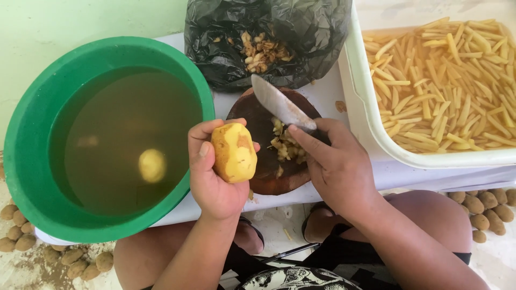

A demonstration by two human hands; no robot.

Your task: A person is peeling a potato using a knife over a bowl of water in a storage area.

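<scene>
My left hand (210, 177) holds a mostly peeled yellow potato (234, 153) upright, a brown patch of skin still on its upper right. My right hand (336, 166) grips a knife (279, 102), forefinger along the blade's back, the blade pointing up and left over a round dark wooden board (258, 126). A small heap of peelings (287, 145) lies on the board under the knife, between the two hands.
A green basin (32, 139) of cloudy water with one peeled potato (152, 165) sits left. A black plastic bag (312, 32) holding peelings lies behind the board. A white tub (365, 102) of cut potato sticks in water stands right. Unpeeled potatoes (484, 207) lie on the floor.
</scene>
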